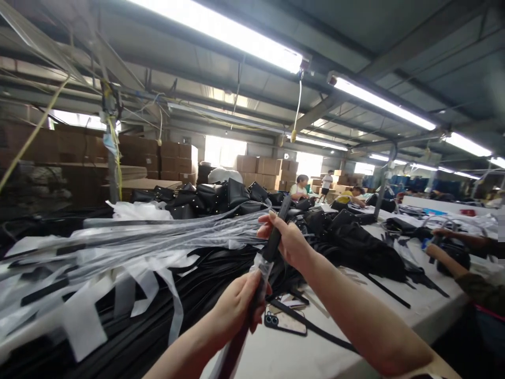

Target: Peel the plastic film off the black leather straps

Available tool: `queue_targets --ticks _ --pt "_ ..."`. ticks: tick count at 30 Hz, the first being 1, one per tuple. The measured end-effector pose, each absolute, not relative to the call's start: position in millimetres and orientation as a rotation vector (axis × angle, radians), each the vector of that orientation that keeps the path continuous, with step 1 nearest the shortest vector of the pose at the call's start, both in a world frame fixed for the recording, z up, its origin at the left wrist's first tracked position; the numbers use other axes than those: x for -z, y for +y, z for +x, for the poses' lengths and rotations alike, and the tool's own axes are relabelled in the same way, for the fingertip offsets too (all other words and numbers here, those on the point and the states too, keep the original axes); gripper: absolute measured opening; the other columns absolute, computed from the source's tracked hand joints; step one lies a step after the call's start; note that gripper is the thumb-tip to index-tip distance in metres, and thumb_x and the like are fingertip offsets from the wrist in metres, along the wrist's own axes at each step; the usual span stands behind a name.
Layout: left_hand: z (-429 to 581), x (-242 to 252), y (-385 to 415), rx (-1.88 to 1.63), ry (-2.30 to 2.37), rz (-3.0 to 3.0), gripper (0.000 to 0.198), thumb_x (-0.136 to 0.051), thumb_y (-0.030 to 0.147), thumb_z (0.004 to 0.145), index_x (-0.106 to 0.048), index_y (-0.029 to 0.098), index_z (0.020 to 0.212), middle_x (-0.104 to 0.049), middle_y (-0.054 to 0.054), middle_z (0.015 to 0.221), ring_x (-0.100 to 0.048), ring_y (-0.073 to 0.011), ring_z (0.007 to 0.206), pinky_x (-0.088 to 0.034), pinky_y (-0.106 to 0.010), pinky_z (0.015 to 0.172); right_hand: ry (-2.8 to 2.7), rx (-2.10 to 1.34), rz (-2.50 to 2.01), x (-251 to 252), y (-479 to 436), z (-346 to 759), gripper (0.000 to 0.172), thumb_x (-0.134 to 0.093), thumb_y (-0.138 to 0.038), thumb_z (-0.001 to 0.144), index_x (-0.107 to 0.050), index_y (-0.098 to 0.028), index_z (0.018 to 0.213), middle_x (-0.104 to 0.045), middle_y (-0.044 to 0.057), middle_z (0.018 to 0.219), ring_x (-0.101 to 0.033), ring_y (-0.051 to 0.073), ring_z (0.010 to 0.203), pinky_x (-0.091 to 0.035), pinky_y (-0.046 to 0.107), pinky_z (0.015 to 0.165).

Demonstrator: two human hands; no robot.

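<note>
A black strap, partly covered by a clear plastic sleeve, runs slantwise between my two hands. My left hand is closed around its sleeved lower part. Higher up, my right hand pinches the bare black end between thumb and fingers. Beside my left hand lies a heap of long black straps. A bundle of straps in clear plastic sleeves stretches across the heap, with loose white strips hanging from it.
On the white table lie a phone and a loose black strap. Black bags are piled behind. At the right edge, a co-worker's hand is at a black bag. Cardboard boxes stand farther back.
</note>
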State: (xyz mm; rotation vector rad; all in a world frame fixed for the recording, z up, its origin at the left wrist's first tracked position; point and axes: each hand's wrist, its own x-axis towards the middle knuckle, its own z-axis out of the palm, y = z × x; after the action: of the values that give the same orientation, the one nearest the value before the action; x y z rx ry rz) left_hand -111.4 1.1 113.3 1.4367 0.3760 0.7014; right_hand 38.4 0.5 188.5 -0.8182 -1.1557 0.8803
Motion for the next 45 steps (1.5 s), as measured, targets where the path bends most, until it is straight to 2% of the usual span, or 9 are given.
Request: queue_targets --ticks 3,7,14,21,29,33,36,41,45 --pt "-103.5 -114.0 3.7 -0.708 0.338 1.431 0.065 -0.05 0.08 0.077 -0.057 0.015 0.081 -0.049 0.003 0.044 -0.043 -0.0101 0.036 -0.035 -0.02 0.037 -1.197 -0.927 -0.834 -192.2 -3.3 38.7 0.053 -0.062 -0.068 0.078 -0.068 -0.015 0.075 -0.07 0.005 0.064 -0.066 0.016 0.059 -0.053 0.028 0.064" --pt "-101.1 -124.0 7.2 -0.767 0.304 1.424 0.062 -0.05 0.077 0.079 -0.056 0.015 0.084 -0.048 0.004 0.044 -0.045 -0.0107 0.036 -0.036 -0.02 0.038 -1.391 -1.024 -0.924 -191.6 -12.1 34.9 0.053 -0.059 -0.066 0.081 -0.067 -0.014 0.091 -0.073 0.007 0.074 -0.061 0.015 0.05 -0.046 0.025 0.046" --pt "-102.9 -119.1 4.8 -0.73 0.335 1.489 0.068 -0.046 0.082 0.077 -0.057 0.014 0.08 -0.048 0.004 0.044 -0.042 -0.0088 0.034 -0.035 -0.02 0.039 -1.116 -0.326 -0.815 -252.7 -0.9 88.2 0.082 -0.078 -0.052 0.068 -0.041 -0.021 0.134 -0.072 0.002 0.089 -0.065 0.014 0.059 -0.053 0.027 0.058" --pt "-103.4 -128.8 2.2 -0.746 0.307 1.494 0.064 -0.048 0.077 0.08 -0.057 0.014 0.081 -0.05 0.004 0.046 -0.044 -0.0088 0.034 -0.037 -0.021 0.04 -1.415 0.008 -0.998 -248.9 -0.7 80.6 0.035 -0.071 -0.044 0.078 -0.072 -0.015 0.097 -0.07 0.005 0.08 -0.063 0.017 0.072 -0.052 0.029 0.068" --pt "-109.6 -156.8 2.1 -0.8 0.227 1.509 0.061 -0.045 0.075 0.082 -0.057 0.015 0.081 -0.049 0.004 0.047 -0.044 -0.01 0.036 -0.036 -0.021 0.039 -1.515 -0.054 -1.035 -229.8 -6.8 54.8 0.045 -0.055 -0.052 0.089 -0.07 -0.015 0.108 -0.073 0.007 0.081 -0.066 0.019 0.07 -0.055 0.035 0.07" --pt "-107.5 -157.7 3.8 -0.774 0.188 1.496 0.06 -0.043 0.074 0.084 -0.056 0.016 0.078 -0.047 0.005 0.048 -0.043 -0.0093 0.036 -0.036 -0.021 0.039 -1.54 0.056 -1.067 -230.4 -13.8 52.4 0.052 -0.057 -0.05 0.089 -0.055 -0.02 0.132 -0.073 0.007 0.086 -0.068 0.022 0.074 -0.056 0.04 0.074" --pt "-105.4 -155.1 6.4 -0.755 0.149 1.491 0.055 -0.039 0.068 0.09 -0.055 0.016 0.078 -0.046 0.005 0.048 -0.044 -0.0097 0.037 -0.037 -0.021 0.04 -1.549 0.118 -1.135 -231.8 -16.1 52.7 0.041 -0.053 -0.051 0.091 -0.062 -0.024 0.121 -0.073 0.01 0.089 -0.068 0.027 0.087 -0.054 0.045 0.084" --pt "-106.0 -148.8 7.4 -0.83 0.13 1.497 0.048 -0.036 0.057 0.096 -0.053 0.017 0.077 -0.044 0.005 0.046 -0.041 -0.0091 0.035 -0.038 -0.02 0.037 -1.537 -0.164 -1.133 -219.8 -15.8 46.0 0.04 -0.05 -0.055 0.091 -0.063 -0.026 0.115 -0.071 0.01 0.098 -0.067 0.028 0.094 -0.053 0.044 0.087" --pt "-108.1 -152.1 3.9 -1.032 0.142 1.422 0.048 -0.041 0.061 0.094 -0.052 0.017 0.075 -0.044 0.006 0.045 -0.04 -0.0085 0.034 -0.034 -0.019 0.034 -1.68 -0.791 -0.971 -170.7 -27.4 20.1 0.063 -0.037 -0.073 0.087 -0.057 -0.023 0.121 -0.069 0.011 0.098 -0.067 0.023 0.085 -0.056 0.036 0.072"
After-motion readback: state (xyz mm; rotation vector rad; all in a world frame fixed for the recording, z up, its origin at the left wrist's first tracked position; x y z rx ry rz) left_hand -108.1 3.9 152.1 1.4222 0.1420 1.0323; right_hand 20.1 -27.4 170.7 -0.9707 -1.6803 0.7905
